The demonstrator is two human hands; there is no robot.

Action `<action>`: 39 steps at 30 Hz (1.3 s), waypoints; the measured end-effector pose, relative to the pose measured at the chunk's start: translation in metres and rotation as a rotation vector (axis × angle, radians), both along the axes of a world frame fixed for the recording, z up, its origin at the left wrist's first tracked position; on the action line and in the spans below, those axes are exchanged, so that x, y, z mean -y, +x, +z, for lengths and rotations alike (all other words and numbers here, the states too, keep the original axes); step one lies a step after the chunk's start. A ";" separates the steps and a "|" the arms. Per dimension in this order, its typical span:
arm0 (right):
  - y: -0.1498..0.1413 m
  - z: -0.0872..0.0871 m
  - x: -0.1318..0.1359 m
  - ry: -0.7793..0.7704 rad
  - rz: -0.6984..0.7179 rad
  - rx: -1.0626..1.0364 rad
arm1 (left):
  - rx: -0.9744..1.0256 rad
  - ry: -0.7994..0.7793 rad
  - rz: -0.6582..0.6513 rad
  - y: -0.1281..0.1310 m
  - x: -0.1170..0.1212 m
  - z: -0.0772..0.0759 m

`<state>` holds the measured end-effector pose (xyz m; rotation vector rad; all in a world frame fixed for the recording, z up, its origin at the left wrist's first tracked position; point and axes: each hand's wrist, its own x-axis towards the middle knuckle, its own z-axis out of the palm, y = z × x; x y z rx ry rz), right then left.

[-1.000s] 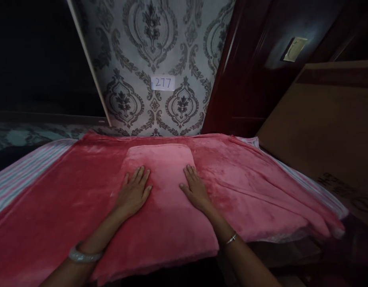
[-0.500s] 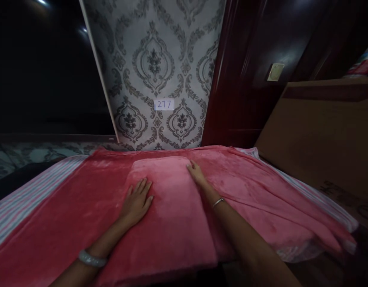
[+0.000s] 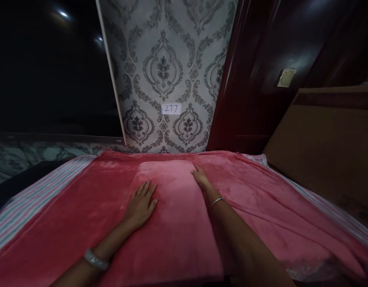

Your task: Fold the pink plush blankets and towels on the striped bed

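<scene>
A folded pink fleece blanket (image 3: 172, 211) lies as a long rectangle on top of a wider red-pink blanket (image 3: 255, 199) spread over a bed. My left hand (image 3: 141, 205) rests flat on the folded piece's left edge, fingers spread. My right hand (image 3: 200, 177) reaches to the far right corner of the folded piece, fingers bent at the edge; what it grips, if anything, is hidden. A pale bangle sits on my left wrist and a thin bracelet on my right.
A striped sheet (image 3: 37, 191) shows under the blankets at both sides. Patterned grey wallpaper with a label reading 277 (image 3: 171, 109) stands behind. A dark red door (image 3: 261, 79) and a brown wooden board (image 3: 330, 151) are at the right.
My right hand slid forward from the middle of the folded piece's right edge to its far right corner. The left hand stayed flat. The view tilted up and shifted slightly.
</scene>
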<state>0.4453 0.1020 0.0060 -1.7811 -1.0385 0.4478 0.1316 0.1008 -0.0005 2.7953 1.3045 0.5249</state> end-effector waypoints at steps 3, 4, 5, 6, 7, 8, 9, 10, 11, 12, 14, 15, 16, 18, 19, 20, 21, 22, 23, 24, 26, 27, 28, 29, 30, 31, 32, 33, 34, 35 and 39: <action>-0.009 0.021 -0.004 -0.115 -0.036 0.111 | 0.015 -0.016 0.005 0.017 -0.008 0.025; -0.016 0.028 -0.006 -0.131 -0.034 0.146 | 0.013 -0.023 0.002 0.027 -0.012 0.036; -0.025 0.034 -0.009 -0.147 -0.021 0.187 | 0.004 -0.036 -0.004 0.037 -0.017 0.047; -0.036 0.039 -0.010 -0.170 0.001 0.240 | -0.008 -0.057 -0.003 0.048 -0.023 0.056; -0.047 0.041 -0.012 -0.205 0.026 0.306 | -0.020 -0.068 0.003 0.059 -0.029 0.063; -0.057 0.041 -0.012 -0.245 0.054 0.383 | -0.036 -0.070 0.021 0.068 -0.035 0.067; -0.066 0.039 -0.012 -0.282 0.080 0.466 | -0.055 -0.070 0.045 0.076 -0.041 0.067; -0.073 0.035 -0.011 -0.311 0.099 0.542 | -0.075 -0.069 0.074 0.081 -0.047 0.064; -0.078 0.029 -0.010 -0.325 0.109 0.600 | -0.092 -0.069 0.101 0.084 -0.052 0.058; -0.081 0.024 -0.009 -0.322 0.112 0.633 | -0.103 -0.070 0.124 0.085 -0.057 0.051; -0.082 0.014 -0.008 -0.303 0.106 0.662 | -0.103 -0.068 0.145 0.083 -0.064 0.036; -0.081 0.010 -0.008 -0.298 0.103 0.667 | -0.094 -0.063 0.145 0.082 -0.066 0.030; -0.080 0.008 -0.009 -0.296 0.104 0.672 | -0.086 -0.061 0.142 0.081 -0.068 0.026; -0.077 0.006 -0.010 -0.302 0.104 0.682 | -0.079 -0.080 0.134 0.079 -0.071 0.023; -0.077 0.006 -0.011 -0.307 0.102 0.687 | -0.080 -0.096 0.131 0.079 -0.071 0.024; -0.076 0.007 -0.012 -0.312 0.100 0.690 | -0.082 -0.114 0.130 0.079 -0.072 0.025; -0.076 0.007 -0.012 -0.315 0.100 0.691 | -0.086 -0.133 0.130 0.080 -0.072 0.026; -0.076 0.008 -0.012 -0.317 0.102 0.690 | -0.089 -0.149 0.129 0.080 -0.073 0.028; -0.076 0.008 -0.011 -0.319 0.104 0.688 | -0.093 -0.160 0.128 0.081 -0.073 0.028; -0.076 0.008 -0.010 -0.320 0.106 0.686 | -0.095 -0.167 0.127 0.081 -0.073 0.029; -0.077 0.007 -0.009 -0.318 0.109 0.682 | -0.100 -0.167 0.129 0.082 -0.072 0.028; -0.077 0.007 -0.008 -0.317 0.109 0.681 | -0.099 -0.159 0.131 0.082 -0.072 0.027; -0.077 0.008 -0.008 -0.317 0.109 0.680 | -0.097 -0.149 0.133 0.082 -0.071 0.027; -0.077 0.009 -0.008 -0.319 0.110 0.678 | -0.094 -0.138 0.133 0.082 -0.071 0.026; -0.077 0.010 -0.009 -0.325 0.113 0.675 | -0.091 -0.128 0.132 0.082 -0.070 0.025; -0.076 0.013 -0.009 -0.337 0.119 0.671 | -0.089 -0.120 0.130 0.082 -0.070 0.025; -0.075 0.015 -0.008 -0.353 0.129 0.667 | -0.089 -0.112 0.129 0.082 -0.069 0.025; -0.075 0.019 -0.006 -0.368 0.144 0.664 | -0.090 -0.105 0.128 0.082 -0.069 0.025; -0.074 0.022 -0.002 -0.383 0.156 0.661 | -0.092 -0.097 0.128 0.082 -0.069 0.026; -0.075 0.026 0.004 -0.394 0.167 0.658 | -0.092 -0.091 0.128 0.082 -0.069 0.026; -0.091 0.029 0.054 -0.368 0.258 0.665 | -0.089 -0.097 0.118 0.082 -0.071 0.027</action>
